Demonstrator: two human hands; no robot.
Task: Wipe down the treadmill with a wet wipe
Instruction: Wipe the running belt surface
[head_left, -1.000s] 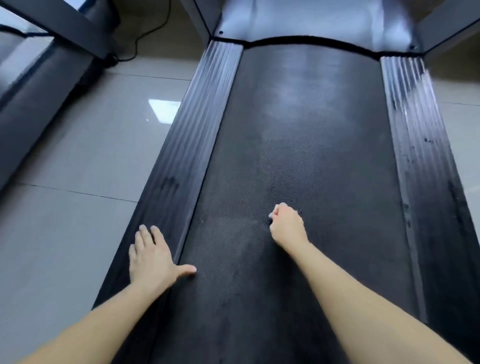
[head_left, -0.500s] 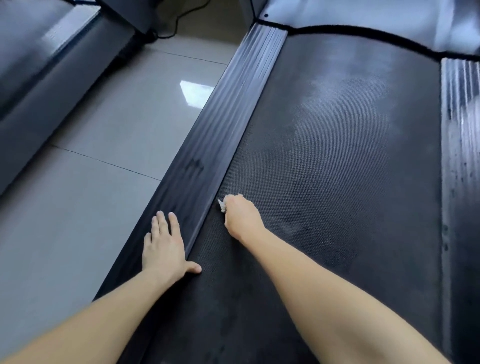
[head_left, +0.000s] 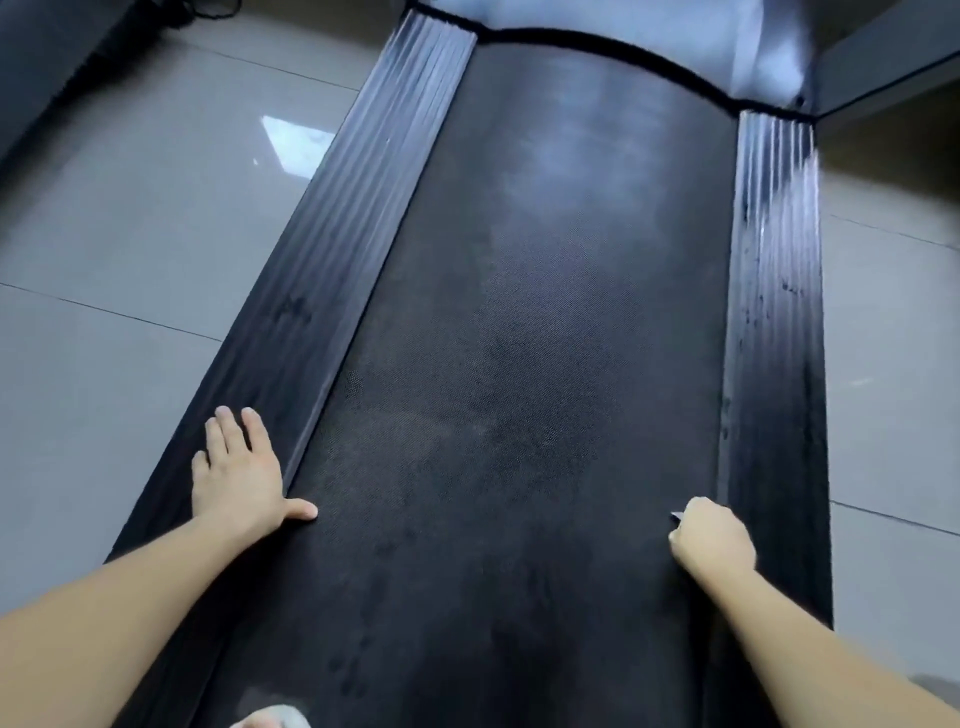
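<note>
The black treadmill belt (head_left: 519, 364) runs away from me between two ribbed side rails. My left hand (head_left: 239, 473) lies flat with straight fingers on the left rail (head_left: 332, 244), thumb out on the belt. My right hand (head_left: 711, 535) is curled into a fist on the belt's right edge, against the right rail (head_left: 774, 312). A small white corner of the wet wipe (head_left: 676, 515) sticks out from that fist; the rest of it is hidden under the fingers.
Glossy grey floor tiles (head_left: 130, 234) lie on both sides of the treadmill. A second dark machine (head_left: 47, 67) stands at the far left. The light motor cover (head_left: 623, 21) and a grey upright (head_left: 883, 67) close off the far end. Something pale (head_left: 270, 719) shows at the bottom edge.
My right hand has swept with the wipe from the belt's left edge across to its right edge. The left hand has stayed on the left rail. The view has swung right.
</note>
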